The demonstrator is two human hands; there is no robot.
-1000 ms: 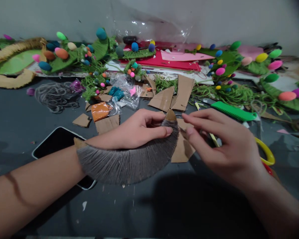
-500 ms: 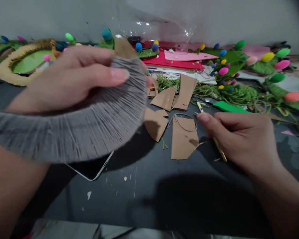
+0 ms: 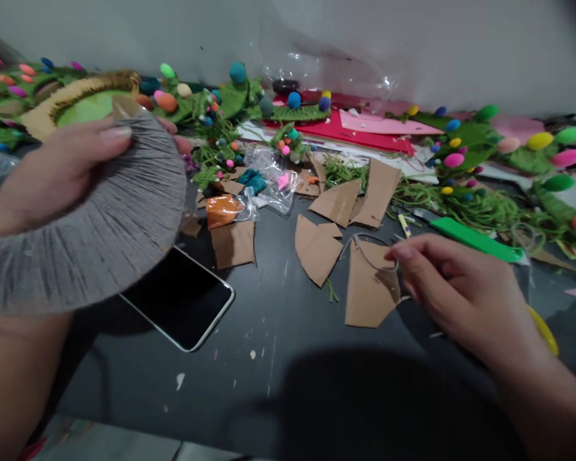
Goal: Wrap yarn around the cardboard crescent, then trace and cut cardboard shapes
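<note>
A curved form wrapped in grey yarn [image 3: 139, 211] is gripped by my left hand [image 3: 52, 169] at the left, its thumb on the upper face near a bare brown tip. On the right, my right hand [image 3: 456, 288] is closed, with thumb and forefinger pinched at the end of a loop of grey yarn [image 3: 365, 246]. That loop lies over a cut cardboard piece [image 3: 372, 294]. Just beyond the fingers is a pale yellow stick [image 3: 404, 225].
A phone [image 3: 187, 307] lies below the grey form. Cardboard scraps [image 3: 317, 250] and a green-handled cutter [image 3: 475, 238] are mid-table. Green yarn, leaves with colourful felt balls [image 3: 454, 160] and red sheets [image 3: 365, 134] line the wall. A yellow ring-like handle [image 3: 542, 330] shows beside the right wrist.
The view has shifted left. My left hand and the grey form have moved left, uncovering the phone and scraps. My right hand has come to the yarn loop.
</note>
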